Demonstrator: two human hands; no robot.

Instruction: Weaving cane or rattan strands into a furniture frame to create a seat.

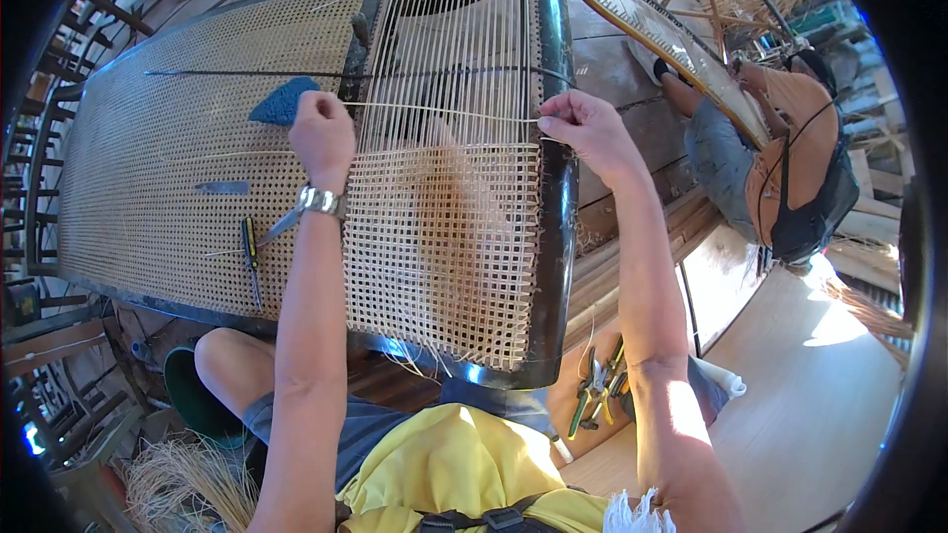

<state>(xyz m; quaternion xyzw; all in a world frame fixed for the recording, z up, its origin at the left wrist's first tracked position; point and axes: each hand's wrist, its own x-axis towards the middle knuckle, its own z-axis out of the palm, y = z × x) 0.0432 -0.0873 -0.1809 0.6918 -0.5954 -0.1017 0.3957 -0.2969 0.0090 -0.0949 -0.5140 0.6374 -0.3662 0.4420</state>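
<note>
A pale cane strand (434, 112) stretches taut across the lengthwise strands of a dark-framed woven cane panel (434, 237). My left hand (324, 133), a metal watch at its wrist, is closed on the strand's left end, above the finished mesh. At the frame's right rail, my right hand (592, 133) pinches the other end between thumb and fingers. A long thin dark rod (257, 73) runs through the lengthwise strands a little beyond the cane strand. Beside my left hand lies a crumpled blue cloth (281, 104).
On the mesh to the left rest a flat blade (222, 188) and a yellow-and-black screwdriver (250, 242). Several pliers (592, 390) sit near my right forearm. Loose cane fibres (188, 479) lie at lower left. Another person (790, 158) sits at the right beside another cane frame (671, 39).
</note>
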